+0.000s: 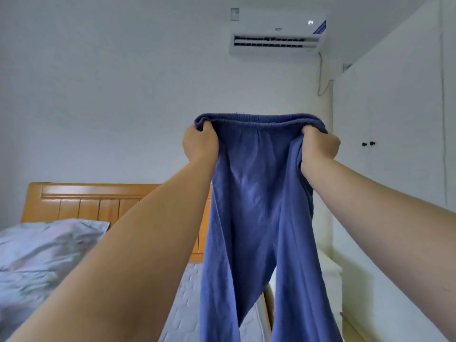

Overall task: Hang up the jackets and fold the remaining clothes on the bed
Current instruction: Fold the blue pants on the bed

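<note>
A pair of blue trousers with an elastic waistband hangs in the air in front of me, both legs dropping past the bottom of the view. My left hand grips the left end of the waistband. At the waistband's right end, my right hand has its fingers curled round the cloth. Both arms are stretched out and raised, so the waistband is pulled wide between the two hands. The bed lies below and behind the trousers, with its mattress partly hidden by my left arm.
A wooden headboard stands against the back wall. A pale crumpled quilt or pillow lies on the bed's left side. White wardrobe doors with dark knobs fill the right. An air conditioner is mounted high on the wall.
</note>
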